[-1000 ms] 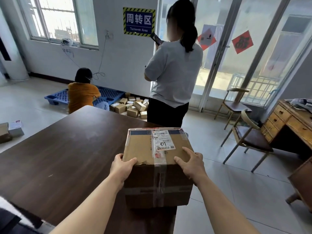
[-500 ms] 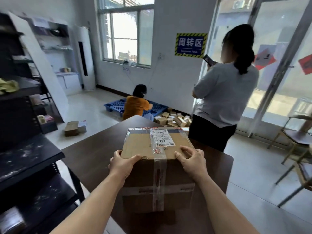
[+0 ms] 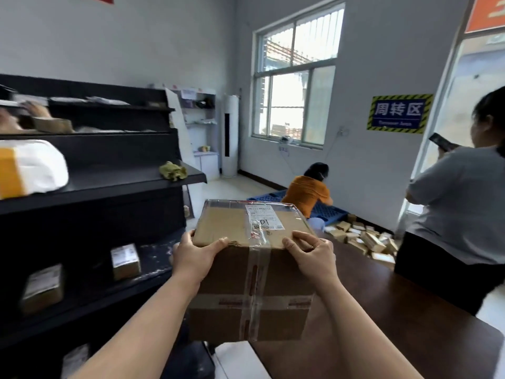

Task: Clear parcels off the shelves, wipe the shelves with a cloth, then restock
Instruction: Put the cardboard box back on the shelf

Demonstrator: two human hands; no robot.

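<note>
Between the black metal shelving unit point(image 3: 109, 187) and the dark brown wooden table point(image 3: 396, 324): a large brown cardboard box point(image 3: 251, 283), sealed with clear tape in a cross, white shipping label on the top face with a handwritten mark. Both hands are on its near top edge. The left hand point(image 3: 191, 255) grips the left corner, thumb flat across the top, the other fingers round the side and out of sight. The right hand point(image 3: 314, 258) grips the right corner, fingers curled and spread on the top face. The box is level. Its lower right overlaps the table edge in view; cannot tell whether it touches the table.

Shelves, left side: a crumpled yellow-green cloth point(image 3: 173, 170) sits at the right end of the middle shelf. A white and yellow soft parcel point(image 3: 30, 168) lies on the same shelf, far left. Two small cardboard parcels point(image 3: 125, 261) stand on the lower shelf, apart from each other. The upper shelves hold flat packets, too blurred to detail.

Background: a person in an orange shirt point(image 3: 307, 192) crouches by a blue plastic pallet point(image 3: 328, 212), with a pile of small brown boxes point(image 3: 366, 239) on the floor beside it. A person in a grey shirt point(image 3: 459, 209) stands at the right holding a phone point(image 3: 441, 142). A blue wall sign point(image 3: 399, 114) hangs right of the window point(image 3: 295, 77).
</note>
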